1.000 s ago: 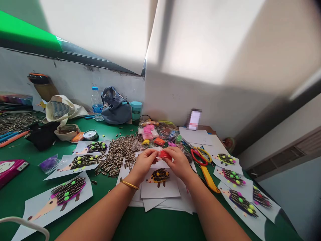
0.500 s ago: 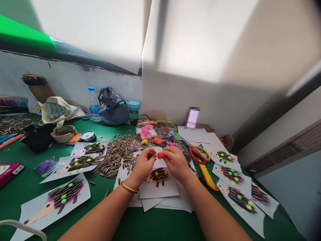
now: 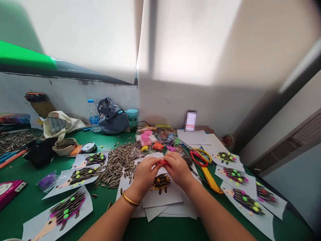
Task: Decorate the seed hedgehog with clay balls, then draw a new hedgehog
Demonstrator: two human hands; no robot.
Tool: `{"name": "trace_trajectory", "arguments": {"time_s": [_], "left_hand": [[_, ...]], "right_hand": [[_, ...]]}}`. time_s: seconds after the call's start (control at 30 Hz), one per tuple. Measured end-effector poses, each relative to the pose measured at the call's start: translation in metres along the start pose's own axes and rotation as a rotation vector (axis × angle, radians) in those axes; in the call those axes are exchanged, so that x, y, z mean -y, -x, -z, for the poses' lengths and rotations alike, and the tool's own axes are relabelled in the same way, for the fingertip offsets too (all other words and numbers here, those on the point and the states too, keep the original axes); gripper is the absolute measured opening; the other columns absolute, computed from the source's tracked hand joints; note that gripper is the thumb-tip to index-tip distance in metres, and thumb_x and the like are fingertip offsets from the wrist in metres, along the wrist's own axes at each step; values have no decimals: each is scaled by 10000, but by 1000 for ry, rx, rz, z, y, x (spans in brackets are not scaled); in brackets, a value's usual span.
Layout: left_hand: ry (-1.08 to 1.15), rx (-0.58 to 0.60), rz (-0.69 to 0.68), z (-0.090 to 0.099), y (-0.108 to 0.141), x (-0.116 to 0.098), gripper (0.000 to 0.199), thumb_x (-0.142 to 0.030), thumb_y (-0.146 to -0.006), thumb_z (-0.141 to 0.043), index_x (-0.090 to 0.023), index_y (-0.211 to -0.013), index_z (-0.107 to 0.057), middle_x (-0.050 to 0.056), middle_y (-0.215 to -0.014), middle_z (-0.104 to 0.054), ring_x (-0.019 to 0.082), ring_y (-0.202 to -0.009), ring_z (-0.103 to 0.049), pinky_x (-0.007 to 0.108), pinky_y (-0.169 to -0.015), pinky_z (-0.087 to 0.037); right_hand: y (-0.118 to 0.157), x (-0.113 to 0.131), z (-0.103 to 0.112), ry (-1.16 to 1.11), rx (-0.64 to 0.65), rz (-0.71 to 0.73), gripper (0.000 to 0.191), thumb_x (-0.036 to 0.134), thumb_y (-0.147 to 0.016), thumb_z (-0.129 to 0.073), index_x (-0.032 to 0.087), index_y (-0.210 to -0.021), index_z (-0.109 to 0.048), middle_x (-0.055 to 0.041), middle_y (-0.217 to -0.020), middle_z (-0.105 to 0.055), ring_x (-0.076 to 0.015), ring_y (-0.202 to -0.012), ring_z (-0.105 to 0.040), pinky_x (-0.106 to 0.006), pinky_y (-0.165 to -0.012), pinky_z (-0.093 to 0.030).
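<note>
My left hand (image 3: 147, 170) and my right hand (image 3: 177, 167) meet at the middle of the table, fingertips pinched on a small lump of red modelling clay (image 3: 163, 162). Most of the lump is covered by the fingers. Below the hands lies a white sheet with a hedgehog picture (image 3: 162, 183), its back made of sunflower seeds with yellow-orange dots. More white paper (image 3: 173, 211) is stacked under it. A heap of sunflower seeds (image 3: 117, 164) spreads beside my left hand. Behind the hands sit packets of coloured clay (image 3: 147, 138), with an orange piece (image 3: 157, 146) nearest.
Red- and yellow-handled scissors (image 3: 199, 157) and a yellow utility knife (image 3: 210, 180) lie right of my hands. Finished-looking hedgehog cards flank both sides, such as a left one (image 3: 67, 206) and a right one (image 3: 244, 201). A bottle (image 3: 93, 115), blue bag (image 3: 114, 118) and phone (image 3: 191, 121) stand behind.
My fingertips have closed in further around the red clay, hiding more of it. The view has tilted up slightly, so the table things sit lower in the picture.
</note>
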State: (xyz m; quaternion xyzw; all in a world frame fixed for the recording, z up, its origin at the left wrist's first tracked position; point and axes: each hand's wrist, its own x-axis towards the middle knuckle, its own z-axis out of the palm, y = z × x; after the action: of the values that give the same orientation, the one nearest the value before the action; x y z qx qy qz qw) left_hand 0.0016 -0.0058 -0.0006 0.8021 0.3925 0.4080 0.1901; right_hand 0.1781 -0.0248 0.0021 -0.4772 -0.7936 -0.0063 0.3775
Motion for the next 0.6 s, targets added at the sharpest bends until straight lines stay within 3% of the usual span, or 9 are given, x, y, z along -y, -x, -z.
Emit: {"name": "trace_trajectory", "arguments": {"time_s": [0.3, 0.4, 0.6], "left_hand": [[-141, -181, -121, -4, 3, -1, 141, -279, -885, -586, -207, -956, -684, 69, -999, -628, 203, -950, -568, 361, -862, -473], [-167, -161, -145, -2, 1, 0, 163, -289, -866, -619, -239, -993, -707, 55, -938, -625, 197, -895, -555, 348, -808, -468], [-185, -151, -158, 1, 0, 0, 135, -310, -872, -610, -228, -858, -716, 38, -792, -616, 186, -795, -531, 332, -738, -437]], "right_hand": [[-1, 5, 2, 27, 43, -30, 114, 176, -897, -526, 205, -940, -628, -65, -949, -626, -213, -917, -542, -336, -824, -433], [0, 3, 3, 36, 50, -31, 114, 177, -903, -514, 202, -917, -623, -70, -945, -620, -213, -916, -537, -335, -818, -429], [-1, 7, 8, 48, 100, -17, 105, 161, -881, -522, 200, -866, -618, -59, -889, -618, -205, -877, -533, -325, -797, -416]]}}
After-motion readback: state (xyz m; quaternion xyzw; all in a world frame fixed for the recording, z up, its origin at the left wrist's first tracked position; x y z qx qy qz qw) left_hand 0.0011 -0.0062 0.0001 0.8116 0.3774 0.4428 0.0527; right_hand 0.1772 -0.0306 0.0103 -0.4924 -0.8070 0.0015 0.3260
